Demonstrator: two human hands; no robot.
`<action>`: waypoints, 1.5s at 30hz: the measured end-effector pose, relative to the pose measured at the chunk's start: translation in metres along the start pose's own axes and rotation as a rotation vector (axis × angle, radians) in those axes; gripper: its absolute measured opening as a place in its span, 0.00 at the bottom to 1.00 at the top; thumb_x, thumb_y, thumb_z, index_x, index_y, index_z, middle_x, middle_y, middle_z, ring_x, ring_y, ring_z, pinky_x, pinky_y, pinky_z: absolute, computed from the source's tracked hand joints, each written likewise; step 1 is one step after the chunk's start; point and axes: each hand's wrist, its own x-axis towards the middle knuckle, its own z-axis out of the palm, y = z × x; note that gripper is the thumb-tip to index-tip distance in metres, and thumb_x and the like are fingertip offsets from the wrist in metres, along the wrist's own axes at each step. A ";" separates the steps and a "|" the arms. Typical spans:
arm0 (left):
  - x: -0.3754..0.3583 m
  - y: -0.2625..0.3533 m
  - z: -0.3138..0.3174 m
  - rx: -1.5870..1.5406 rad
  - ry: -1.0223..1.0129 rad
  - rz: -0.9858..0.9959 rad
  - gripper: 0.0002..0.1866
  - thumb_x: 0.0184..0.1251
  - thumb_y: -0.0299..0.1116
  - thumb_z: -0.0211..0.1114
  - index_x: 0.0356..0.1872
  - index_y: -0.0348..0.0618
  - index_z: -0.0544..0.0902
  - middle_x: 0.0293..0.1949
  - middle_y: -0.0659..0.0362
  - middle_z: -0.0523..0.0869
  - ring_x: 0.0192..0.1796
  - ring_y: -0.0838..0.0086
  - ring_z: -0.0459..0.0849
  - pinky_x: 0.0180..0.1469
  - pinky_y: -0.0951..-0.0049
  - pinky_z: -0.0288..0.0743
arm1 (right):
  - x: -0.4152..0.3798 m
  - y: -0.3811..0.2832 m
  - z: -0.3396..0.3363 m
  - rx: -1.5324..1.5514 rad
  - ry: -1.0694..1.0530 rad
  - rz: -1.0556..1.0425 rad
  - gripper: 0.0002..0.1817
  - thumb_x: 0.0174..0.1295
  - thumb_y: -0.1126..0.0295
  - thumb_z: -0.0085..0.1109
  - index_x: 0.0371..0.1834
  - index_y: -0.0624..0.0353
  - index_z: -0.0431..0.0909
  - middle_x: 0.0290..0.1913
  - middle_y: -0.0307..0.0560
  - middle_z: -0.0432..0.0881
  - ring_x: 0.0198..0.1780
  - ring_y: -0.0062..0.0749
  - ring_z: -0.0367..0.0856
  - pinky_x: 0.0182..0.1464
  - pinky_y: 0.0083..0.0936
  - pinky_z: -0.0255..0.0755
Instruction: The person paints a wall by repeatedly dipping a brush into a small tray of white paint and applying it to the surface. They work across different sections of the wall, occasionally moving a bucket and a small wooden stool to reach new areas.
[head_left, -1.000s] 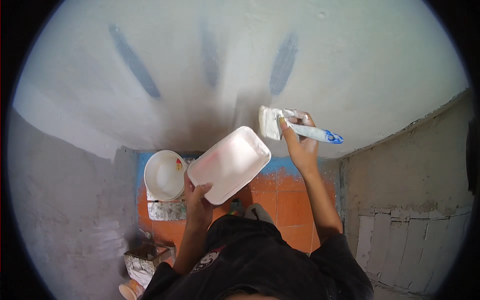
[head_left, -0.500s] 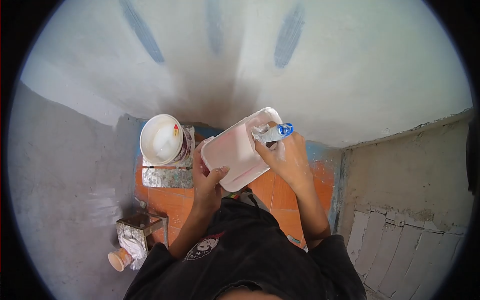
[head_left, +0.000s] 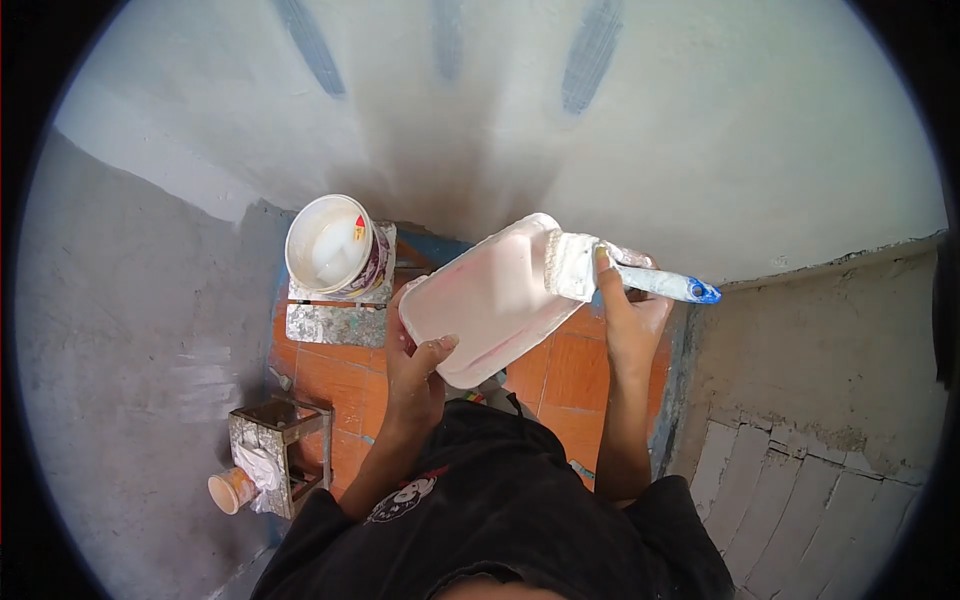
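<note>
My left hand [head_left: 414, 362] grips the near edge of a white paint tray [head_left: 488, 297], held tilted in front of me. My right hand [head_left: 628, 305] holds a wide paintbrush [head_left: 615, 272] with a blue-tipped handle. Its white, paint-loaded bristles rest at the tray's right rim. Behind the tray rises a freshly white-painted wall [head_left: 700, 130] with three blue-grey streaks near the top.
A white paint bucket [head_left: 330, 250] stands on a paint-splashed block on the orange tiled floor [head_left: 340, 380] at the left. A small spattered stool [head_left: 275, 455] with a cup-like object sits lower left. A bare grey wall [head_left: 120, 330] lies left, a rough plastered wall [head_left: 830, 380] right.
The brush went from the wall down into the tray, then lifted out to the tray's right rim. The view shifted, so the bucket and stool sit higher in frame.
</note>
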 end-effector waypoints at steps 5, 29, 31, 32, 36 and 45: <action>-0.008 0.000 -0.011 -0.002 -0.006 0.019 0.43 0.49 0.26 0.66 0.72 0.40 0.62 0.62 0.52 0.73 0.68 0.63 0.72 0.73 0.60 0.65 | -0.002 0.008 0.003 0.039 0.053 -0.008 0.07 0.64 0.76 0.68 0.40 0.67 0.82 0.36 0.39 0.84 0.37 0.17 0.78 0.39 0.19 0.72; 0.083 0.106 -0.136 -0.105 -0.139 0.041 0.42 0.47 0.26 0.67 0.69 0.39 0.64 0.62 0.50 0.75 0.67 0.61 0.75 0.72 0.58 0.68 | 0.126 -0.075 0.201 -0.066 0.087 -0.585 0.14 0.61 0.69 0.73 0.45 0.62 0.81 0.38 0.40 0.82 0.37 0.20 0.77 0.37 0.18 0.70; 0.089 0.115 -0.141 -0.115 -0.132 0.033 0.41 0.46 0.27 0.66 0.69 0.38 0.66 0.60 0.51 0.77 0.66 0.61 0.76 0.72 0.59 0.67 | 0.145 -0.104 0.226 -0.262 0.076 -0.865 0.15 0.59 0.71 0.73 0.48 0.61 0.81 0.40 0.41 0.83 0.37 0.24 0.79 0.38 0.20 0.71; 0.091 0.117 -0.144 -0.105 -0.128 0.035 0.41 0.46 0.27 0.66 0.69 0.38 0.66 0.60 0.51 0.77 0.66 0.61 0.76 0.72 0.59 0.67 | 0.153 -0.121 0.239 -0.351 0.071 -0.990 0.16 0.58 0.72 0.72 0.49 0.61 0.81 0.41 0.42 0.84 0.38 0.26 0.80 0.38 0.22 0.72; 0.102 0.128 -0.158 -0.098 -0.143 0.053 0.40 0.46 0.27 0.65 0.68 0.38 0.66 0.60 0.51 0.78 0.66 0.61 0.76 0.71 0.60 0.67 | 0.205 -0.153 0.270 -0.837 0.170 -1.534 0.18 0.56 0.75 0.67 0.51 0.57 0.82 0.46 0.43 0.85 0.43 0.37 0.82 0.44 0.33 0.74; 0.113 0.143 -0.174 -0.217 -0.086 0.069 0.34 0.49 0.22 0.61 0.64 0.39 0.69 0.58 0.52 0.79 0.64 0.61 0.77 0.70 0.60 0.68 | 0.201 -0.013 0.290 -1.446 -0.170 -1.388 0.20 0.54 0.73 0.59 0.52 0.52 0.82 0.46 0.39 0.82 0.43 0.36 0.79 0.48 0.36 0.71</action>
